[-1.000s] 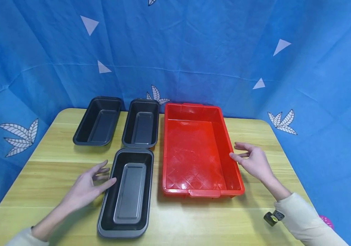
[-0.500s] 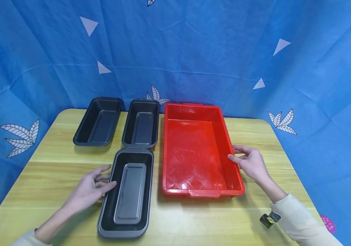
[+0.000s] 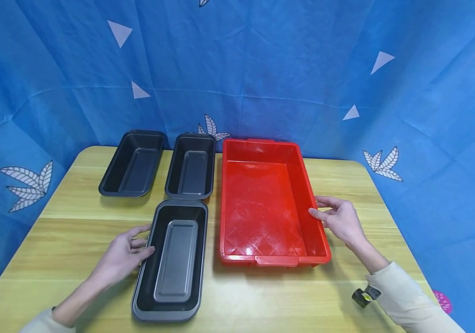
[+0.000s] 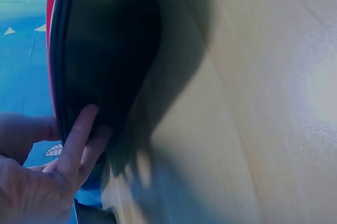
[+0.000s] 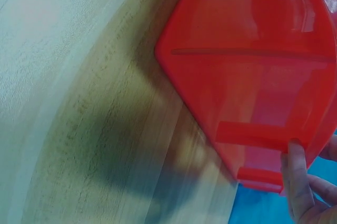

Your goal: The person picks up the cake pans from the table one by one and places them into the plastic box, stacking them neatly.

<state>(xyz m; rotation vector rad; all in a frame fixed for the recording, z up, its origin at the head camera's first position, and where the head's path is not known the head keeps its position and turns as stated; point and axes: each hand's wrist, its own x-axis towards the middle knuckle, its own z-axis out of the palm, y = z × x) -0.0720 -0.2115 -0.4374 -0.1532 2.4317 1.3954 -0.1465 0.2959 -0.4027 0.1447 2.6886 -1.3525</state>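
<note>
A dark grey loaf pan [image 3: 176,261] lies lengthwise at the front of the table. My left hand [image 3: 117,260] pinches its left rim, thumb over the inside and fingers along the outer wall. In the left wrist view, fingertips [image 4: 88,112] touch the pan's dark outside wall [image 4: 110,40]. To the right stands a shallow red plastic tray [image 3: 258,203] with nothing in it. My right hand [image 3: 343,223] grips the tray's right rim, thumb on top and fingers outside. The right wrist view has those fingers [image 5: 297,174] against the tray's ribbed outer wall [image 5: 237,87].
Two more dark loaf pans, one at the back left [image 3: 137,169] and one at the back middle [image 3: 192,173], stand behind the front pan. All of this is on a light wooden table [image 3: 254,300]. A blue patterned cloth [image 3: 237,60] hangs behind.
My right hand has closed in on the tray's right rim. The left hand has drawn its fingers tighter around the front pan's left rim. Pans and tray have stayed in place.
</note>
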